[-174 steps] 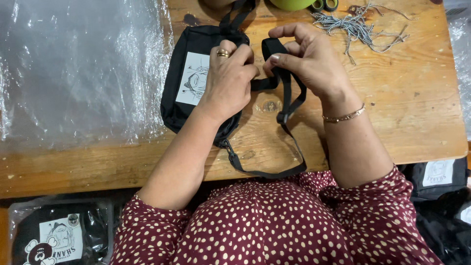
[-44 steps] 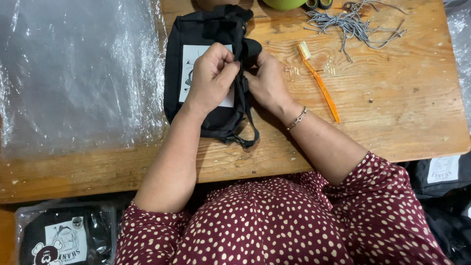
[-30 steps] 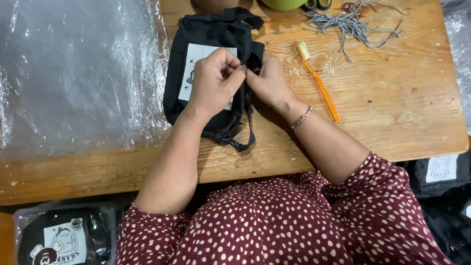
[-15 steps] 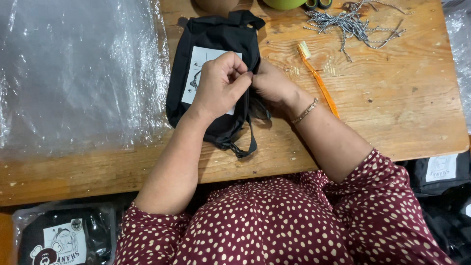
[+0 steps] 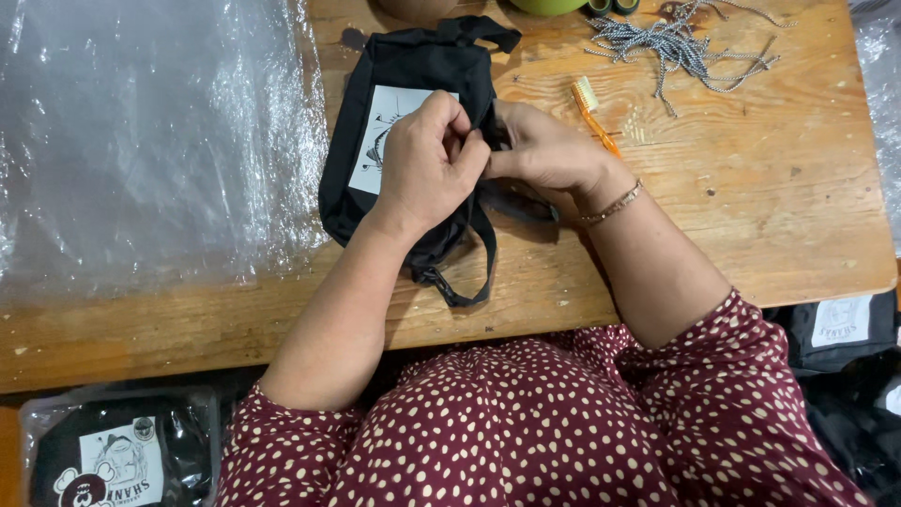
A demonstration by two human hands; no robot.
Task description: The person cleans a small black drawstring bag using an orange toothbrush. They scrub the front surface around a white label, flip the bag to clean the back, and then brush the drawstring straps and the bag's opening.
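A small black bag [image 5: 413,70] with a white printed patch lies on the wooden table [image 5: 751,225]. My left hand [image 5: 427,164] rests on top of the bag, fingers curled around the folded black strap. From the right, my right hand [image 5: 544,150] pinches the same strap, its fingertips meeting the left hand's. A loop of the strap [image 5: 474,282] with a buckle hangs toward the table's near edge. Part of the patch is hidden under my left hand.
An orange toothbrush [image 5: 593,115] lies just behind my right hand. A bundle of grey cords [image 5: 680,42] sits at the back right. Clear plastic sheets [image 5: 141,141] cover the table's left. A bagged black pouch [image 5: 113,455] lies below left; more black bags [image 5: 840,329] lie lower right.
The long strap has been gathered and folded against the bag. An orange toothbrush has come into sight. Both hands and the bag have shifted slightly while they keep working the strap.
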